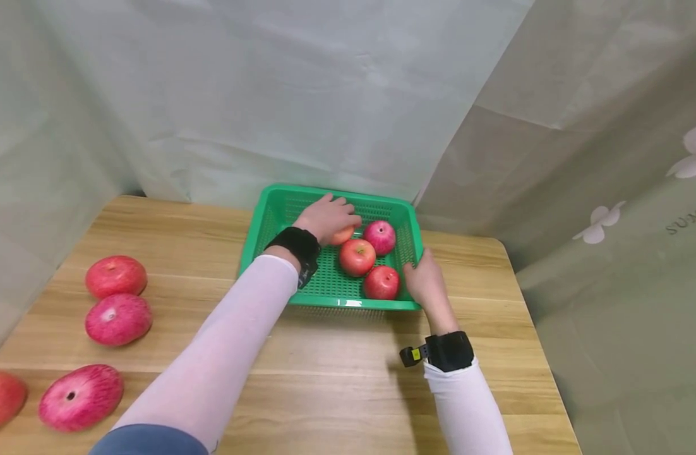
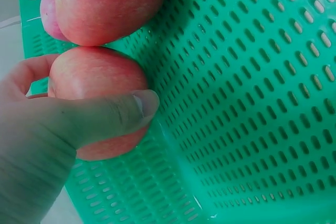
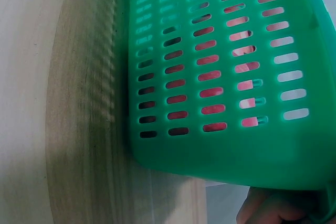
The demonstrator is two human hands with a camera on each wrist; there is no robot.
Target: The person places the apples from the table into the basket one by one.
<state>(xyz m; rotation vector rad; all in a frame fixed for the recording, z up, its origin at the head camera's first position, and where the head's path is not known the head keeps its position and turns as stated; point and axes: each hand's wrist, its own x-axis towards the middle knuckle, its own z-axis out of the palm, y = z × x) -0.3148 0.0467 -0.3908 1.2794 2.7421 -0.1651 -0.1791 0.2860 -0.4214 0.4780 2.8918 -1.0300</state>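
A green plastic basket (image 1: pixel 329 270) with slotted walls stands at the back of the table. My left hand (image 1: pixel 328 220) reaches into it and grips a red apple (image 2: pixel 100 74), the thumb lying across its side in the left wrist view. Three other apples share the basket: a dark pink apple (image 1: pixel 379 237), a red apple (image 1: pixel 357 257) against the gripped one, and another red apple (image 1: pixel 382 282) in the near right corner. At the basket's right side, my right hand (image 1: pixel 426 281) holds the rim; in the right wrist view only a few curled fingers (image 3: pixel 270 208) show beneath it.
On the left of the wooden table (image 1: pixel 325 379) lie several more apples: a red apple (image 1: pixel 116 277), a pink apple (image 1: pixel 119 319), another pink apple (image 1: pixel 81 398) and a red apple (image 1: pixel 1 401) cut by the frame edge. Pale curtains (image 1: pixel 302 95) hang behind.
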